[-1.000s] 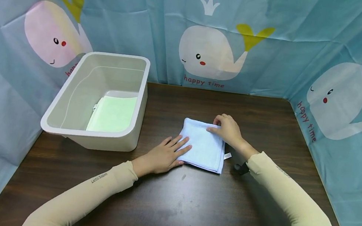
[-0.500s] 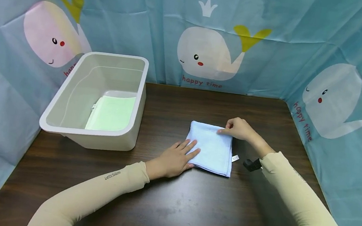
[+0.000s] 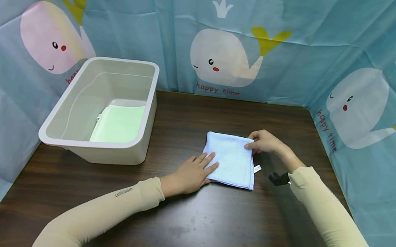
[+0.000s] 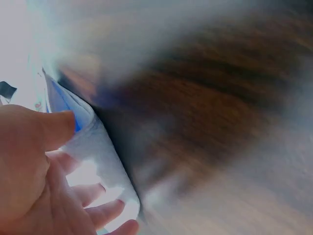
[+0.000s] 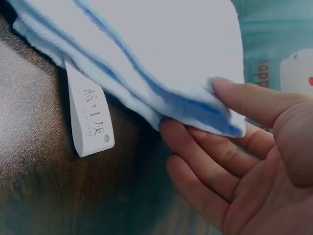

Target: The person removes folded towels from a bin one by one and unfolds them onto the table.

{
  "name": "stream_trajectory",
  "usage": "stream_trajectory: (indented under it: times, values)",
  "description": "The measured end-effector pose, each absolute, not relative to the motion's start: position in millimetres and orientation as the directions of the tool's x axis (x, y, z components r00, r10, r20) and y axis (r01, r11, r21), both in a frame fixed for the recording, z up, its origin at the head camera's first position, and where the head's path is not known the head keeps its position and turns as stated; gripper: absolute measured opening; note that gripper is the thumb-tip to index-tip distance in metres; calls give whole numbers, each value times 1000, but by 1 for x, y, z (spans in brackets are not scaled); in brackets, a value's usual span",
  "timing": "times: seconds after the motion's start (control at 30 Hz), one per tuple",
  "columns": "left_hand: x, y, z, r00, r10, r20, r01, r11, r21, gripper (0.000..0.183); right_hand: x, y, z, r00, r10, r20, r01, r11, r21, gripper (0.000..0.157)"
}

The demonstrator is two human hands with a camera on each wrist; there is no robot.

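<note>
A folded light-blue towel (image 3: 232, 160) lies on the dark wooden table. My left hand (image 3: 192, 174) rests on its near left part with straight, spread fingers; in the left wrist view the left hand (image 4: 44, 166) overlaps the towel's folded edge (image 4: 100, 142). At the far right corner my right hand (image 3: 265, 143) pinches the cloth. In the right wrist view the right thumb lies over the towel layers (image 5: 195, 105) and the fingers curl beneath them. A white tag (image 5: 92, 115) with dark lettering sticks out from the towel's right side.
A light grey plastic tub (image 3: 145, 134) stands at the back left of the table (image 3: 186, 228). Inside it lies a pale green folded cloth (image 3: 120, 125). A blue curtain (image 3: 180, 23) printed with whales lines the back and both sides.
The towel has slid a little to the right, both hands moving with it. The right hand has shifted outward to the towel's far right corner, its fingers now under the layers.
</note>
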State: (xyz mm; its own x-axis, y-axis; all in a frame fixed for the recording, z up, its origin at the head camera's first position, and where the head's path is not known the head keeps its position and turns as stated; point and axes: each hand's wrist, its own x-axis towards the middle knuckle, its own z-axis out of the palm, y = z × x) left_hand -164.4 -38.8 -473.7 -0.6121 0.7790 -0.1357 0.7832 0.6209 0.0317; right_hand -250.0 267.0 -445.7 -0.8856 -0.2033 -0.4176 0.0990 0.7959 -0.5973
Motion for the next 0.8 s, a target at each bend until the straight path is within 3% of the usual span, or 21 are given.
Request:
stream_trajectory:
  times: [0.37, 0.8]
  values:
    - [-161, -42, -472, -591, 801, -98, 804, 594, 14, 61, -250, 265, -452, -902, -191, -386, 97, 783, -614, 24]
    - [-154, -50, -468, -555, 815, -168, 813, 574, 96, 62, -241, 268, -452, -858, -169, -486, 235, 711, -663, 33]
